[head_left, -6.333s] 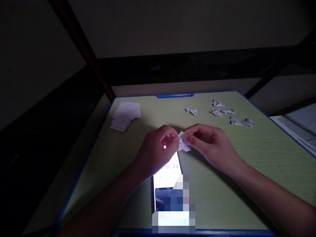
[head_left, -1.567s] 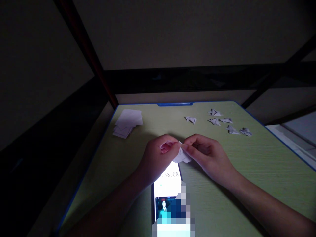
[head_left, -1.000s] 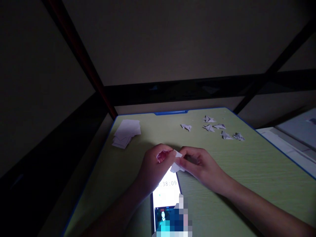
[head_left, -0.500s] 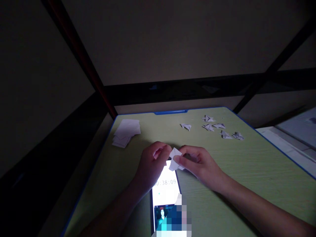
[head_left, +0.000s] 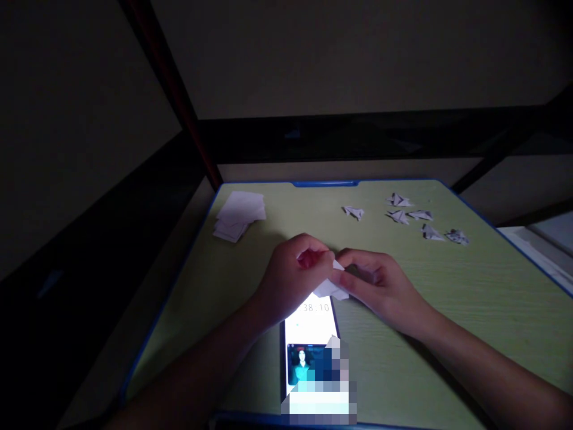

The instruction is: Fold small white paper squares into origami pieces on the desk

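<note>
Between my two hands is a small folded piece of white paper (head_left: 330, 290), held just above the top end of a lit phone (head_left: 308, 328). My left hand (head_left: 298, 275) pinches it from the left, thumb and forefinger pressed together at its upper corner. From the other side my right hand (head_left: 380, 286) grips it between thumb and forefinger. The fingers cover much of the paper, so its exact folded shape is hidden. Part of the phone's screen lies behind my left hand, and its lower part is blurred by pixel blocks.
A stack of white paper sheets (head_left: 242, 209) lies at the back left of the light table (head_left: 250, 382). Several small folded paper pieces (head_left: 398, 217) lie at the back right, one (head_left: 353, 212) apart from them. A blue handle (head_left: 325, 184) marks the far edge.
My left hand has come over to the right and now covers the paper's upper corner. The view has tilted down a little, and the phone's timer reads one second later.
</note>
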Tool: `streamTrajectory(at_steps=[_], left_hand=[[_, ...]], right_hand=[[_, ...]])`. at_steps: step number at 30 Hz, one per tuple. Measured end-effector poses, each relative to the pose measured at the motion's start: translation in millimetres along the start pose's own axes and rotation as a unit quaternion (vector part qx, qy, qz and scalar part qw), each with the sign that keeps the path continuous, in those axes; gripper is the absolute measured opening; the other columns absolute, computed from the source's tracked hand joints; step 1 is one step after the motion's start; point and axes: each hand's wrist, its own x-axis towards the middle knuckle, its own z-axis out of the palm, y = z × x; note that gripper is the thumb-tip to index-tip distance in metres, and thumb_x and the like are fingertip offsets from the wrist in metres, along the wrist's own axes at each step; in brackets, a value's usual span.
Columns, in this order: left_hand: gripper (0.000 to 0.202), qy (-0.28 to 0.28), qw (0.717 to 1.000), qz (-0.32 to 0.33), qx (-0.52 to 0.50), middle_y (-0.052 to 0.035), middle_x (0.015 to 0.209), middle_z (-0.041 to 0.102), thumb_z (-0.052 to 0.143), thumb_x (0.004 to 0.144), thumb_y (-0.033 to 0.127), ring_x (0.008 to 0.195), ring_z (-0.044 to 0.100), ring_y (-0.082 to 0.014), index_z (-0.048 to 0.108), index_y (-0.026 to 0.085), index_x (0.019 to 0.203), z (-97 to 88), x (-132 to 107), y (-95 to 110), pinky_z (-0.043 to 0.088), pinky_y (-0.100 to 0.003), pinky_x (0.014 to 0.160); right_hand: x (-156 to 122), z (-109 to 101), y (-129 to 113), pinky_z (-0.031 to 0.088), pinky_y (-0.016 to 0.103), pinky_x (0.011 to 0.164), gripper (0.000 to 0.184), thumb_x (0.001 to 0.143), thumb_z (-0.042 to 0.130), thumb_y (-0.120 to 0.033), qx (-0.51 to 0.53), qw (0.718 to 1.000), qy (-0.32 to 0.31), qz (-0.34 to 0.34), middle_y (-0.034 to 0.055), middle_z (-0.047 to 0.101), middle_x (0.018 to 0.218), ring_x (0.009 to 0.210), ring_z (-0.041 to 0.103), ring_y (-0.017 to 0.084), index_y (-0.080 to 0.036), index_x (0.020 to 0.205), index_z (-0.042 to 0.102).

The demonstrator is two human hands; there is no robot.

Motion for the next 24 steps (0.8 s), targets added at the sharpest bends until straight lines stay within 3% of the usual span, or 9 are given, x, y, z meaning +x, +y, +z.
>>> streamTrajectory(at_steps=[7,16,21,24], left_hand=[[0.011,-0.007,1.0,0.001,0.002,0.0031,0.056,0.053,0.055,0.075,0.018,0.052,0.046,-0.0075,0.055,0.014,0.064,-0.4,-1.5,3.0,0.038,-0.019,0.048],[0.009,0.016,0.999,0.02,0.039,0.0003,0.063,0.06,0.057,0.076,0.018,0.057,0.052,-0.0087,0.059,0.014,0.068,1.4,-2.3,-2.6,0.042,-0.02,0.052],[0.01,-0.015,0.999,0.033,0.026,-0.0014,0.074,0.065,0.06,0.076,0.019,0.064,0.057,-0.0096,0.064,0.014,0.084,-0.3,-3.6,-0.7,0.044,-0.02,0.056],[0.008,-0.012,0.998,0.038,0.045,-0.0008,0.07,0.063,0.06,0.076,0.019,0.061,0.054,-0.0087,0.063,0.013,0.08,-2.0,-2.7,-1.3,0.041,-0.019,0.054]], right_hand=[[-1.0,-0.6,-0.1,0.038,0.022,0.05,0.01,0.078,0.061,-0.025,-0.023,1.0,0.009,0.001,-0.0014,0.057,0.065,0.058,0.049,0.01,-0.017,0.073,0.06],[0.8,1.0,-2.4,0.04,0.025,0.054,0.011,0.077,0.064,-0.027,-0.032,0.999,-0.009,0.01,0.0007,0.062,0.068,0.061,0.052,0.012,-0.017,0.076,0.064],[1.3,-2.1,-0.5,0.039,0.023,0.051,0.014,0.076,0.064,-0.031,0.012,0.999,0.03,0.005,-0.0006,0.061,0.064,0.056,0.051,0.011,-0.017,0.074,0.064],[2.2,-1.9,-0.8,0.04,0.023,0.051,0.014,0.074,0.066,-0.03,0.019,0.998,0.057,0.006,-0.0005,0.061,0.064,0.057,0.053,0.011,-0.017,0.072,0.064]])
